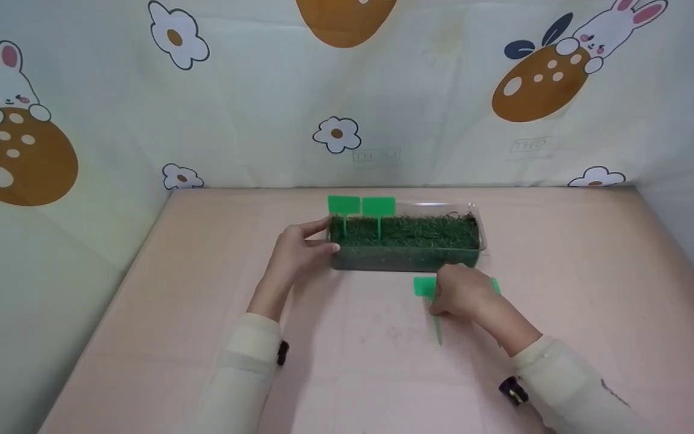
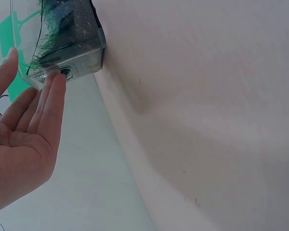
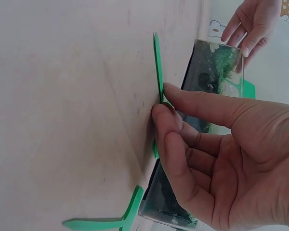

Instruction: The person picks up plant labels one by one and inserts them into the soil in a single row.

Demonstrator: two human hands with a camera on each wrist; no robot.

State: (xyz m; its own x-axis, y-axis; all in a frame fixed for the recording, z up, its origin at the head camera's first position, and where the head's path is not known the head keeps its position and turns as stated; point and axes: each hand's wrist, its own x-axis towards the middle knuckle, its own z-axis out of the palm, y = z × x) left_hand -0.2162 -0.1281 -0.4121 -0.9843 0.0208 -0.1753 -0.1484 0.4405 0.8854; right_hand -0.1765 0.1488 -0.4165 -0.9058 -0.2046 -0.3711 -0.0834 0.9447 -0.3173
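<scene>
A clear plastic box filled with green grass-like turf sits toward the back of the table. Two green T-shaped plant labels stand upright in the turf near its left end. My left hand holds that end of the box, thumb at the front corner and fingers against the end wall. In front of the box, my right hand pinches a green plant label between thumb and fingertips. Another green label lies on the table beside the right hand, mostly hidden in the head view.
The pink-covered table extends around the box on all sides. Behind it stands a pale wall covering printed with rabbits and flowers. Pale walls also border the left and right sides.
</scene>
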